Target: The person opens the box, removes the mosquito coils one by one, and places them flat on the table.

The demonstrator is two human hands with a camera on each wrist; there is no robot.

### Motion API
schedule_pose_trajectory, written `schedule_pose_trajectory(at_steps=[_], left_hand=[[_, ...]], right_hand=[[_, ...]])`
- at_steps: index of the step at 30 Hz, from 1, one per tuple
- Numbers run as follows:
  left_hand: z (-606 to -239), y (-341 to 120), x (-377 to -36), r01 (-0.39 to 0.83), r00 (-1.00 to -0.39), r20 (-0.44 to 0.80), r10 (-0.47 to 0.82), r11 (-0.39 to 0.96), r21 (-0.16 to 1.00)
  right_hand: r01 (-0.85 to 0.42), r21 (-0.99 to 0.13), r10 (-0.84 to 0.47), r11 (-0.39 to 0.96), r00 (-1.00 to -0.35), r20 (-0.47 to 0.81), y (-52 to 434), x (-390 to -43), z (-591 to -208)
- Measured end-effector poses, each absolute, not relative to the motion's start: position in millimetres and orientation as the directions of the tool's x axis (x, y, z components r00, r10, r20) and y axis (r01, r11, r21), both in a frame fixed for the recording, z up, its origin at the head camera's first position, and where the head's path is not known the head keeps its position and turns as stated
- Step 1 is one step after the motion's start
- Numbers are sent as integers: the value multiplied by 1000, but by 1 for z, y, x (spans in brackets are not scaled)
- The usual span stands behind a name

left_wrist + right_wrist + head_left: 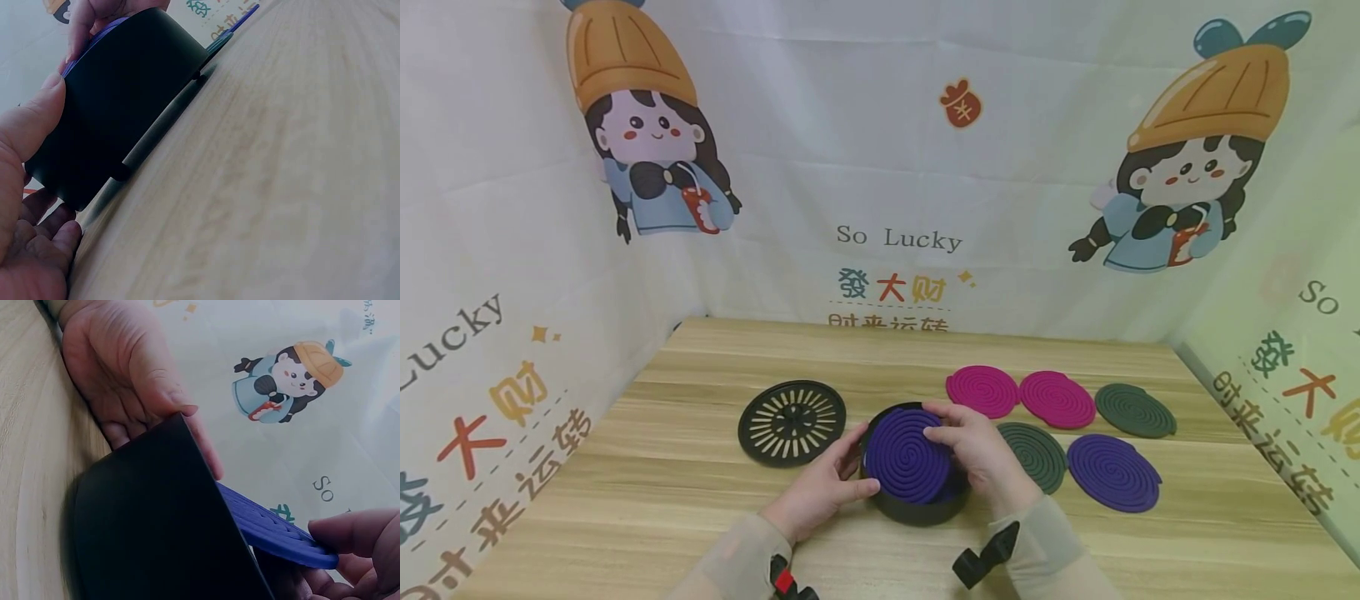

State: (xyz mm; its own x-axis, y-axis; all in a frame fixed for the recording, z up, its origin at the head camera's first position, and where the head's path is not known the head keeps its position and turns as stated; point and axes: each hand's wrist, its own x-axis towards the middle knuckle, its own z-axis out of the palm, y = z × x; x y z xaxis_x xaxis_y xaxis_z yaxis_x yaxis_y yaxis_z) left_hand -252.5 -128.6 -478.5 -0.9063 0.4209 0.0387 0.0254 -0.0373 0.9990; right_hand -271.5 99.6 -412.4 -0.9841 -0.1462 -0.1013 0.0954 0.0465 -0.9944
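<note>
A round black holder (917,505) stands on the wooden table (647,483) in front of me. My left hand (848,468) grips its left wall, thumb at the near side and fingers round the far side. A purple spiral coil (904,457) lies tilted in the holder's mouth. My right hand (957,435) pinches the coil's right edge, fingers on top. The left wrist view shows the holder's wall (119,106) against my left thumb (31,125). In the right wrist view the coil (275,528) juts over the holder's rim (162,519), held by my right fingertips (356,537).
A black slotted lid (792,421) lies flat left of the holder. To the right lie two magenta coils (982,390) (1057,399), two dark green coils (1135,409) (1039,454) and another purple coil (1112,472). Printed cloth walls (880,167) close in three sides of the table.
</note>
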Motion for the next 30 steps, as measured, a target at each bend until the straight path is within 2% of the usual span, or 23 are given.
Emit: schedule_pose_trajectory(at_steps=[9,17,24,30], left_hand=[[-479,-129,-253,36,-907,45,419,-28,999],[-478,-129,-253,26,-906,34,422,-23,999],[-477,-129,-253,25,-904,34,426,-27,999],[-477,-129,-252,29,-902,40,430,-32,999]], right_hand=[[78,-996,-214,-31,-974,-70,102,-272,-413],[73,-997,-217,-23,-974,-66,102,-270,-413],[100,-995,-278,-19,-956,-91,103,-269,-411],[121,-992,-237,-32,-965,-110,100,-269,-412]])
